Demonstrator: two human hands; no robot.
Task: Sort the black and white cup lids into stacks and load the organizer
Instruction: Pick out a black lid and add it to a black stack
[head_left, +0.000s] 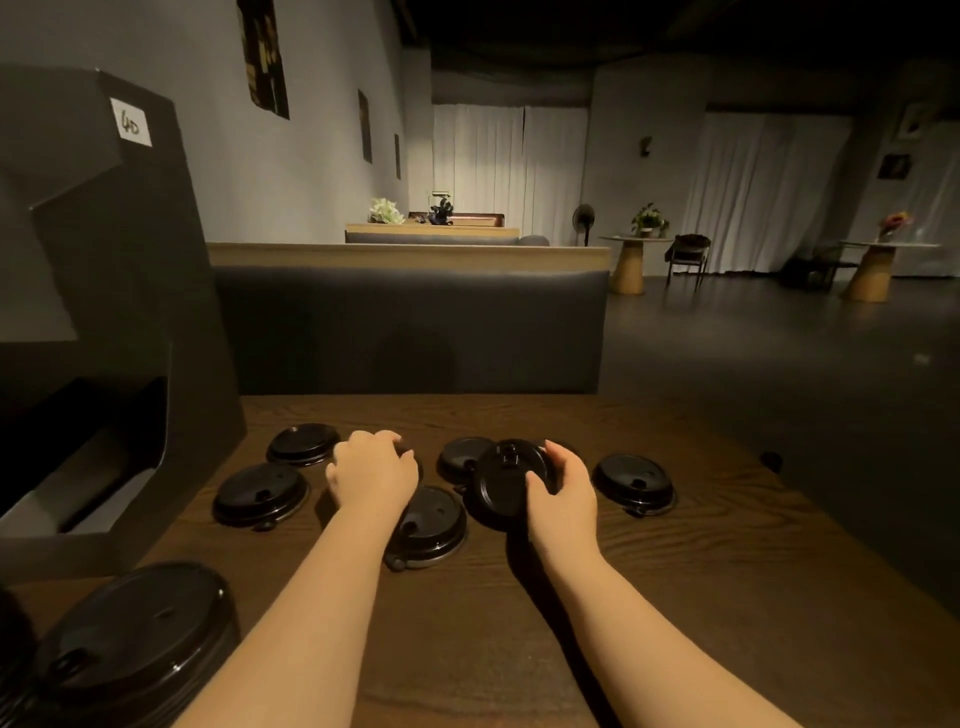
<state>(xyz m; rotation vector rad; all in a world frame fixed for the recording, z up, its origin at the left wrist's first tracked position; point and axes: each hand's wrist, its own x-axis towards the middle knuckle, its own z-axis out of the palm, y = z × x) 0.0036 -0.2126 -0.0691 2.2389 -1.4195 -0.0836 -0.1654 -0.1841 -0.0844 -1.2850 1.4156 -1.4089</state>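
1. The right hand (563, 488) grips a tilted black lid (506, 480) above the wooden table (675, 561)
2. The left hand (371, 475), fingers curled, covers another lid, barely visible
3. More black lids (260, 493) lie around; the organizer (104, 312) stands far left

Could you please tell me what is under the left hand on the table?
The left hand covers a black lid, only its dark edge showing past the fingers. The rest is hidden.
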